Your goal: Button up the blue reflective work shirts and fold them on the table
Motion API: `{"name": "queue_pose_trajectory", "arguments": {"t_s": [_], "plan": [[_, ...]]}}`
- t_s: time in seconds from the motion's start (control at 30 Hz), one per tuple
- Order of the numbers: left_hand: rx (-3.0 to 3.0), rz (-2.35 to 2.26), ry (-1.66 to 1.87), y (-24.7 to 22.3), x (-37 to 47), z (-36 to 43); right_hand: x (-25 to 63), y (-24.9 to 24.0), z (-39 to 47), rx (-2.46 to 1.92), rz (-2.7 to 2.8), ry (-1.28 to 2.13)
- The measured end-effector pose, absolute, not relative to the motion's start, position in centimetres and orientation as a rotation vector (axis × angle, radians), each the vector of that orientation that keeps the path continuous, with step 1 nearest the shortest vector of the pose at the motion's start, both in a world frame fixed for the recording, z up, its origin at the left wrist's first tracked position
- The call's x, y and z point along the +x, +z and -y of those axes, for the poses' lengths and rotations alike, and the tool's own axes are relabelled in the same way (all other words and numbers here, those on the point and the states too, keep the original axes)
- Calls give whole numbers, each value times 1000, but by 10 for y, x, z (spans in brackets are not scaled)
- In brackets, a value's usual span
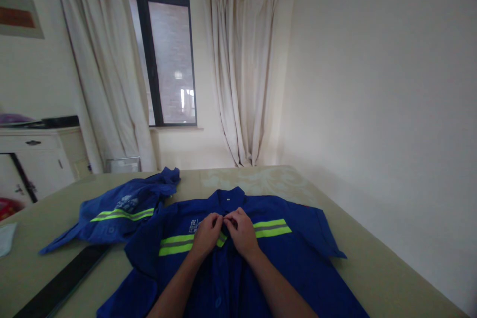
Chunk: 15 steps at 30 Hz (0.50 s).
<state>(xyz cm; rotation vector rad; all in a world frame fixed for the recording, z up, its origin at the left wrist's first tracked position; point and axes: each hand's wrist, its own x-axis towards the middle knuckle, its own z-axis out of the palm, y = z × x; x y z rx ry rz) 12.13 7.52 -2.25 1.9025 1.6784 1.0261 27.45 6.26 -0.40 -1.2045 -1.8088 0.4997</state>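
A blue work shirt (276, 258) with yellow-green reflective stripes and a collar lies spread out in front of me, its front facing up. My left hand (209, 231) pinches the shirt's front edge just below the collar. Close against it, my right hand (240, 228) pinches the same front opening from the other side. The fingertips of both hands nearly meet there, and they hide what lies between them. Lower down the front, a button (218, 302) shows faintly.
A second blue garment (122, 208) with a reflective stripe lies crumpled at the left. A long black flat object (61, 283) lies in front of it on the pale bed-like surface (376, 268). A white cabinet (40, 146) stands at the left, and a wall (387, 109) rises at the right.
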Motion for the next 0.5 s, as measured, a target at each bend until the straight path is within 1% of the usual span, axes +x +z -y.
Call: {"name": "queue_pose_trajectory", "arguments": {"t_s": [0.3, 0.5], "plan": [[1906, -1665, 1035, -22, 121, -73, 277, -7, -66, -1181, 1810, 505], [1916, -1611, 1101, -23, 120, -72, 277, -8, -68, -1204, 1812, 503]]}}
